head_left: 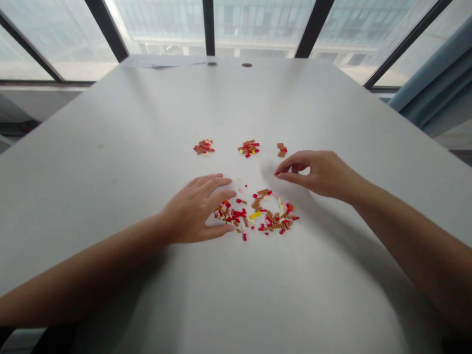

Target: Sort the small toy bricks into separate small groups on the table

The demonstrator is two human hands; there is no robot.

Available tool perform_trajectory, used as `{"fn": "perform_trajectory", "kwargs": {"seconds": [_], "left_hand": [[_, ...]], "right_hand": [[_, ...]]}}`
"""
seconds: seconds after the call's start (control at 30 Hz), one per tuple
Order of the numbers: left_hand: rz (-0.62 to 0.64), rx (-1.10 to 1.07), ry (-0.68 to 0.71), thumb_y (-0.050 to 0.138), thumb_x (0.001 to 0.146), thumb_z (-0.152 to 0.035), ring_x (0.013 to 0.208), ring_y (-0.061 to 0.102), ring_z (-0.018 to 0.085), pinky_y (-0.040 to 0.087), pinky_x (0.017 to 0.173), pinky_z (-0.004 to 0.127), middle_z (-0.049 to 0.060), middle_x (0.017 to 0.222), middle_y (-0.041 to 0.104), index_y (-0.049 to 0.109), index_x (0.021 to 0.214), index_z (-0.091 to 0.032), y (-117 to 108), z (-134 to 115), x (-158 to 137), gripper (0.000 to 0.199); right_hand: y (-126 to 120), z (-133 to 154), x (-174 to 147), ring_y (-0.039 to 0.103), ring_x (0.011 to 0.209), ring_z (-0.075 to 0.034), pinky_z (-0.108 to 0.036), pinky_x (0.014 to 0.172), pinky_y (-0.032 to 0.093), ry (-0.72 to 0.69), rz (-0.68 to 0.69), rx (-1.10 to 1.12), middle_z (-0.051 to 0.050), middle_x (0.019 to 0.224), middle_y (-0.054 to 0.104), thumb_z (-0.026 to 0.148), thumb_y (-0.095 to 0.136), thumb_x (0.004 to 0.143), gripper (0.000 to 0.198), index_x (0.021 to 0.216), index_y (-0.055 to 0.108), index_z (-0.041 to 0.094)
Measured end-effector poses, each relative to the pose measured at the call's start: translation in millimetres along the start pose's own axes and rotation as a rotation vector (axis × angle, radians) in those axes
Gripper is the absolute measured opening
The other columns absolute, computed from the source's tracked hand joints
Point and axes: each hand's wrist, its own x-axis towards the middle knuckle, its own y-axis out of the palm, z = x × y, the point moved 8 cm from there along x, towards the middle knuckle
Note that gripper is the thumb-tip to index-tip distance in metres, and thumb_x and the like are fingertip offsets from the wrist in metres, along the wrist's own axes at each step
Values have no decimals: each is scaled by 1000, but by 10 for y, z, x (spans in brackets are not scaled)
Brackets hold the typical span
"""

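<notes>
Fingers spread, my left hand [201,209] rests at the left side of a loose spread of small building bricks [278,221] in brown, red, yellow, pink and cream, hiding part of it. My right hand [313,172] is raised to the right, thumb and index finger pinched on a small brown brick [276,174]. Just beyond that pinch lies a small group of brown and red bricks [281,149]. A yellow brick [254,215] stands out in the middle of the spread.
Two more small brick piles lie farther off, a left pile [204,147] and a middle pile [249,148]. The white table [221,108] reaches to the windows. At its far edge are two dark round discs [247,65] and some paper [162,62]. A blue curtain [435,78] hangs at right.
</notes>
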Motion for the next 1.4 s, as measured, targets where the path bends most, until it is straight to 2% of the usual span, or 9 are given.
{"fn": "perform_trajectory", "kwargs": {"seconds": [0.13,0.23,0.33,0.47,0.63,0.77,0.93,1.17,1.4], "left_hand": [[2,-6,9,56,95,-58,137,51,38,45,112,55,22,142,57,58,131,-15,-7,-6,-3,57],[-1,-11,0,57,94,-57,138,51,37,44,113,55,21,143,57,58,131,-16,-1,7,-6,55],[2,-19,-2,58,94,-55,138,51,37,44,113,55,21,143,57,58,131,-17,13,15,-7,54],[-5,-10,4,58,94,-56,138,51,37,45,112,55,21,142,57,58,131,-16,12,12,-7,54],[-2,-16,2,57,95,-55,138,51,38,45,112,56,22,142,57,59,131,-15,7,7,-8,54],[4,-23,-11,57,94,-54,138,51,36,44,113,55,21,143,57,59,131,-17,13,16,-9,52],[-4,-6,-6,56,95,-56,138,51,37,45,111,55,21,142,58,59,130,-16,23,10,-7,53],[-11,12,8,55,96,-55,137,52,38,47,110,55,22,141,59,59,129,-14,19,-4,-3,53],[8,31,4,53,98,-54,137,52,38,47,111,55,21,141,58,59,129,-12,1,-34,-2,53]], "right_hand": [[-12,-356,37,69,68,-20,-35,68,53,132,-129,-27,-1,74,75,38,64,79,18,84,78,27],[-26,-449,26,70,72,-21,-36,68,55,158,-202,-14,-3,82,77,37,61,82,24,96,79,27],[-28,-422,15,69,73,-21,-38,72,56,158,-216,-38,-5,87,78,35,59,83,25,97,79,27],[22,-306,20,67,72,-19,-40,80,55,75,-190,-110,-7,98,75,35,57,84,26,94,79,25],[25,-360,21,65,70,-19,-40,81,55,70,-202,-179,-8,94,72,33,56,87,30,102,79,24],[-36,-349,11,66,73,-19,-40,80,55,85,-210,-158,-7,92,74,33,57,86,28,100,79,25],[33,-25,-14,66,72,-18,-37,76,55,-40,-60,21,-3,91,76,41,59,85,24,92,78,28],[192,349,-107,69,74,-18,-32,72,52,-193,243,71,-2,85,77,31,59,85,19,91,77,27],[141,393,-171,67,68,-17,-31,66,50,-220,286,-19,-1,80,76,19,59,82,17,82,74,26]]}}
